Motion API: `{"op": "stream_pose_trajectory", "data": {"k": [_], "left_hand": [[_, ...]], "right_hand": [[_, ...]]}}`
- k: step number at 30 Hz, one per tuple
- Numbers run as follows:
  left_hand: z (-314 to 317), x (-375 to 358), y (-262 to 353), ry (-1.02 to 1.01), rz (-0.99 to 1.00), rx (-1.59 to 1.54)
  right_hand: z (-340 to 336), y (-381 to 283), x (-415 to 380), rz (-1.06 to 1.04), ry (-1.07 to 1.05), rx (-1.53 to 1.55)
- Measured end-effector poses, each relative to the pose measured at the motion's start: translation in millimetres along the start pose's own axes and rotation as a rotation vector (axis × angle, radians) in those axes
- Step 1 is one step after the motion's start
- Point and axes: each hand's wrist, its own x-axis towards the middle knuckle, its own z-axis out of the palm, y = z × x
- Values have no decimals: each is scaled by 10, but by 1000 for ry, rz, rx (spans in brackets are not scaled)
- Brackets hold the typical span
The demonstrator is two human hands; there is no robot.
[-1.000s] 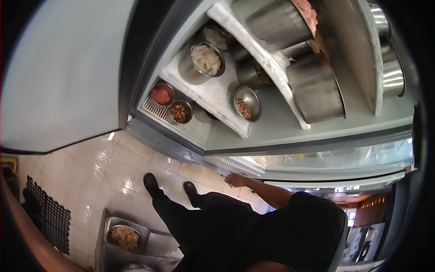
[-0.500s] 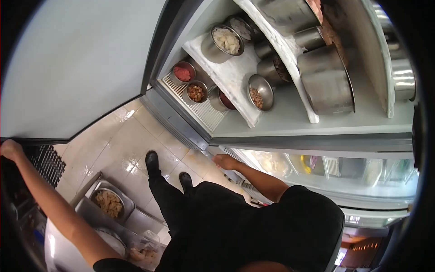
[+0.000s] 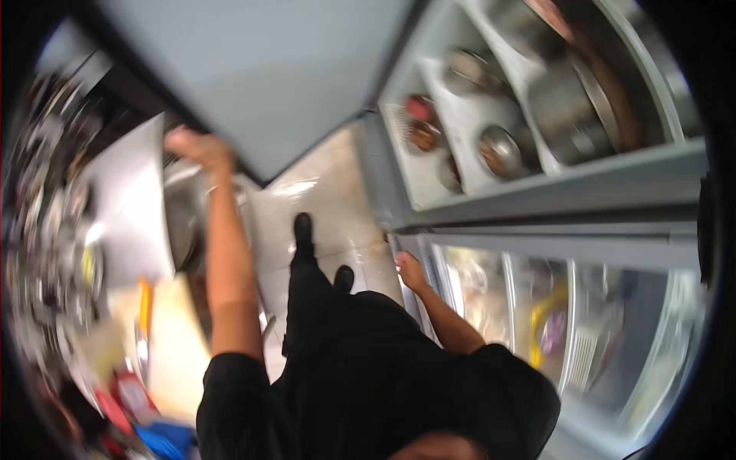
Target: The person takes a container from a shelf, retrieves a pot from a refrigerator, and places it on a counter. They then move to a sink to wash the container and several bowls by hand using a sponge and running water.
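My left hand (image 3: 201, 149) is at the outer edge of the large grey door (image 3: 284, 69); motion smears its fingers, so its grip is unclear. Low in the middle, my right hand (image 3: 410, 270) is closed at the near edge of the glass-fronted door (image 3: 491, 247). Above it stands an open refrigerator compartment. On its white shelves (image 3: 452, 115) are a large metal pot (image 3: 567, 115), a metal bowl (image 3: 500, 149) with brownish pieces and small containers of red (image 3: 419, 107) and brown food (image 3: 423, 136).
At left is a metal counter (image 3: 126, 199) with a light board (image 3: 172, 337), an orange-handled object (image 3: 145, 305) and blurred utensils. Bags and a yellow item (image 3: 538, 330) show behind the glass. My black shoes (image 3: 304, 230) are on the wet-looking tiled floor (image 3: 314, 192).
The view has swung left, bringing the counter in. The grey door stands at a narrower angle to the refrigerator, with my left hand nearer the middle. My right hand remains near the glass door's edge.
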Motion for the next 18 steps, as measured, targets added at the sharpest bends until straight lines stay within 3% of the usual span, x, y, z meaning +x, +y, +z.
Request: {"op": "stream_pose_trajectory", "data": {"k": [1,2,3,4,5,7,10,15,17,18], "left_hand": [[-170,-154,475,-89,-255,10],[-304,-385,10,-188,75,325],[-552,-399,775,-292,69,360],[-624,-553,924,-185,319,283],[-632,-832,825,-225,52,29],[-815,-1123,1120,-342,5,123],[-1003,-1492,1473,-486,51,205],[-1512,-1500,2035,-1035,-325,-175],[-1646,-1519,2030,-1087,-323,-101],[-1698,-1554,1987,-1135,-330,-20]], "right_hand": [[-39,-177,7,-4,-50,-14],[-18,-366,17,-135,10,-113],[31,-449,47,-227,-1,-120],[157,-393,162,-255,-77,-157],[247,-558,248,-346,-147,-148],[297,-862,378,-226,-134,-157],[462,-1275,558,-379,-50,2],[481,-1632,595,-583,99,113],[323,-1711,527,-616,121,169],[253,-1652,504,-280,170,162]]}}
